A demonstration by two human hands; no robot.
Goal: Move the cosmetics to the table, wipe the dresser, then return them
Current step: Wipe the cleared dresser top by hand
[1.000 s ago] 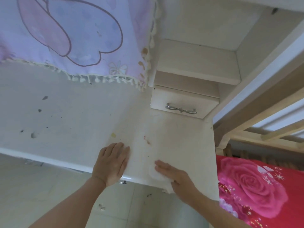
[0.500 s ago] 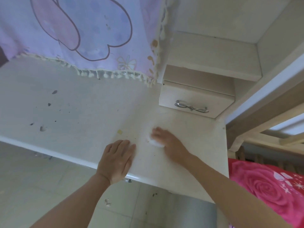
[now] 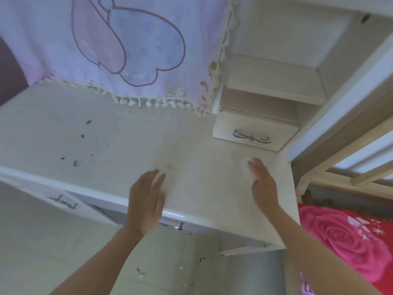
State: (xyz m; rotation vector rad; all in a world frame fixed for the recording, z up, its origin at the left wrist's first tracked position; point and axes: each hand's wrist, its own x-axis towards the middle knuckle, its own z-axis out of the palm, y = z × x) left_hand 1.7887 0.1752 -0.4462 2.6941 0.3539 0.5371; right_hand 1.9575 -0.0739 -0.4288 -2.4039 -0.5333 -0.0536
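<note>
The cream dresser top [image 3: 119,145] carries no cosmetics; it shows dark chips at the left and a small yellow spot [image 3: 169,166] near the middle. My left hand [image 3: 146,201] rests flat at the front edge, fingers together, holding nothing. My right hand [image 3: 263,184] presses a white wipe [image 3: 246,167] flat against the top near the right end, below the small drawer. Most of the wipe is hidden under my fingers.
A small drawer [image 3: 255,135] with a metal handle sits at the back right under an open shelf [image 3: 274,81]. A lilac fringed cloth [image 3: 127,50] hangs over the back. A pink rose bedspread [image 3: 344,235] lies to the right. Pale floor tiles [image 3: 53,241] lie below.
My right hand has slid the wipe from the front edge up to the middle, then right toward the drawer. My left hand has stayed at the front edge.
</note>
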